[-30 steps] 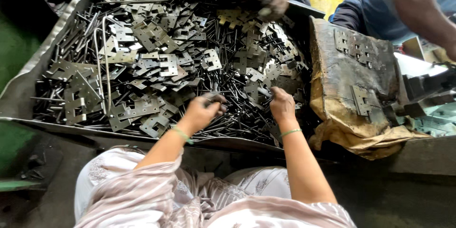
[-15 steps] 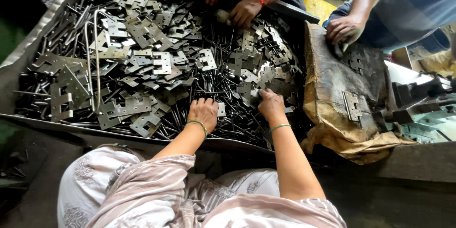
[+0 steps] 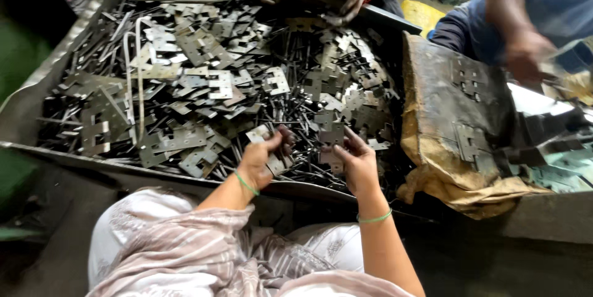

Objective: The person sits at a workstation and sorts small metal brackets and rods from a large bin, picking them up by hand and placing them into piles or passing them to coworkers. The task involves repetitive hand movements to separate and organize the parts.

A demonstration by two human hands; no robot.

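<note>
1. Hinge plates (image 3: 216,84): flat stamped metal, dull grey, a few faintly shiny
2. Thin pins (image 3: 296,105): dark metal, matt
3. Tray (image 3: 37,96): worn sheet metal
4. Sack (image 3: 445,167): rough, stained brown cloth, possibly jute
5. Wristbands (image 3: 246,183): thin, green, smooth

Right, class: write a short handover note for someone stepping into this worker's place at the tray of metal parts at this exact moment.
Left hand: closed on a flat metal hinge plate, lifted just over the pile.
Right hand: fingers on another hinge plate at the near edge of the heap; whether it is gripped cannot be told.
Things: loose plates and thin pins fill the big metal tray; a brown sack with a few plates on it lies to the right.
Others: people's hands work at the far rim and right side.
Done: two plates picked out. Left: the heap remains large.
</note>
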